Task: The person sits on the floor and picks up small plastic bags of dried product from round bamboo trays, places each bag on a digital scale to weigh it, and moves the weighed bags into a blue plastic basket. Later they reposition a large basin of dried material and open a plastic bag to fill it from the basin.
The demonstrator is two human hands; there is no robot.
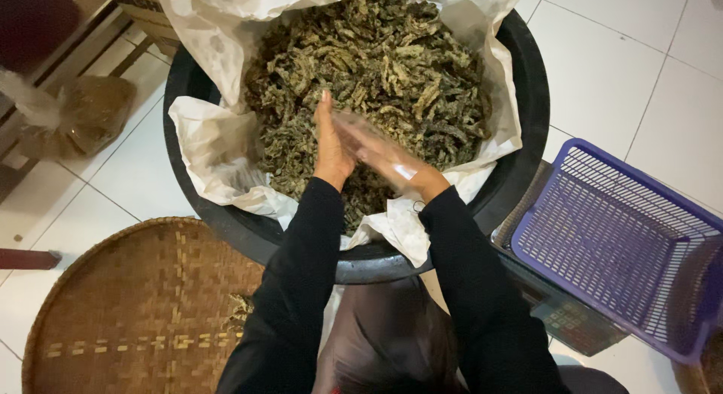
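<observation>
- The left hand (331, 142) is held flat, fingers straight and together, edge-on above the dried greens (376, 70).
- The right hand (380, 153) is blurred; it lies against the left, palms close, and whether it holds anything I cannot tell.
- The greens fill a white liner (211, 138) inside a black tub (520, 85) on the tiled floor (640, 47).
- A woven tray (135, 303) lies at the lower left.
- A purple basket (617, 243) stands right of the tub.

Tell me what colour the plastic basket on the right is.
The basket is purple, with a fine mesh pattern; the head view shows it clearly, on the floor right of the black tub.
</observation>
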